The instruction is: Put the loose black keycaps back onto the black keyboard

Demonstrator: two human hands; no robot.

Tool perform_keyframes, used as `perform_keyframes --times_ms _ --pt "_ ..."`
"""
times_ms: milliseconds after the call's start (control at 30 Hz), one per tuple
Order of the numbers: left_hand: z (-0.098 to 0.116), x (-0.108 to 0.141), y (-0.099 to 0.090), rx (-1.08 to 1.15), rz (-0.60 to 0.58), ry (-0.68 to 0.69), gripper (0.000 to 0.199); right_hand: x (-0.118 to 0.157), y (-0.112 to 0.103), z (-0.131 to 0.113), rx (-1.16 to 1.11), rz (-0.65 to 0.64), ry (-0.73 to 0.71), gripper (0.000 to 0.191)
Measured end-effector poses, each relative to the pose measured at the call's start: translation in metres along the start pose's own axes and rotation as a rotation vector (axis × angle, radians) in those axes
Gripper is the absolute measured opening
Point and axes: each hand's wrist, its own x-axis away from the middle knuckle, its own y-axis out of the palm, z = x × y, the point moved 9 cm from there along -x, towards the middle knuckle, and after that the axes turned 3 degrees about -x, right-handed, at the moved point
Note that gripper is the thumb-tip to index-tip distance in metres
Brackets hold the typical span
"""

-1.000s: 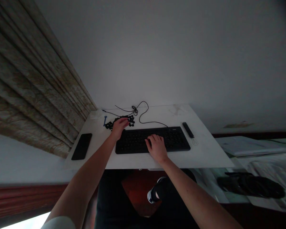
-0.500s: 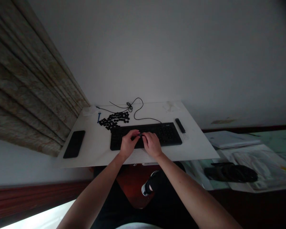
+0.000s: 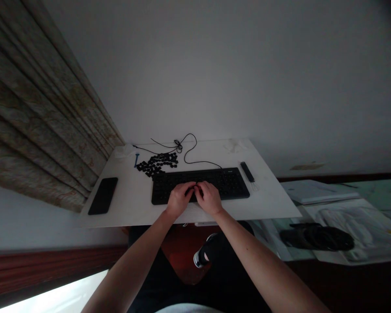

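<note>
A black keyboard (image 3: 233, 184) lies on the white table, its cable running off the back edge. My left hand (image 3: 179, 198) is over the middle of it, fingers curled and pinched together. Facing it, my right hand (image 3: 209, 198) is closed in the same way, and the fingertips of both hands meet above the keys. Whatever they pinch is hidden by the fingers. Behind the keyboard's left end lies a loose pile of black keycaps (image 3: 156, 164). Left of the pile is a slim blue tool (image 3: 136, 160).
A black phone (image 3: 103, 196) lies at the table's left. A black-handled tool with a wire end (image 3: 247, 171) sits right of the keyboard. The tied cable (image 3: 178, 146) and crumpled clear plastic (image 3: 235, 145) are at the back. A patterned curtain (image 3: 48, 95) hangs at the left.
My left hand has shifted slightly right and down, and its fingers have closed toward my right hand. The small dark piece between the fingertips no longer shows. The view has moved slightly.
</note>
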Motion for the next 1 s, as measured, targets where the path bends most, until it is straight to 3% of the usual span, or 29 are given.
perform_keyframes --times_ms 133,300,433,600,767,900,1000 --pt "-0.008 0.004 -0.021 -0.081 0.012 0.045 0.031 0.0 -0.003 0.004 -0.012 0.043 0.038 0.013" --pt "-0.048 0.014 -0.073 -0.299 0.135 -0.049 0.025 0.002 -0.008 0.012 -0.068 0.091 0.125 0.011" --pt "-0.071 0.023 -0.09 -0.343 0.173 -0.124 0.02 0.005 -0.013 0.02 -0.118 0.138 0.206 0.012" --pt "-0.075 0.026 -0.088 -0.356 0.162 -0.132 0.02 0.008 -0.024 0.033 -0.215 0.198 0.359 0.024" --pt "-0.05 0.024 -0.081 -0.343 0.16 -0.079 0.02 0.016 -0.015 0.042 -0.576 0.215 0.606 0.039" --pt "-0.013 0.013 -0.044 -0.068 0.027 -0.068 0.03 0.022 0.008 0.031 -0.885 0.098 0.79 0.047" --pt "0.014 0.002 -0.013 0.18 -0.079 -0.08 0.036 0.016 0.002 0.016 -0.888 0.041 0.734 0.046"
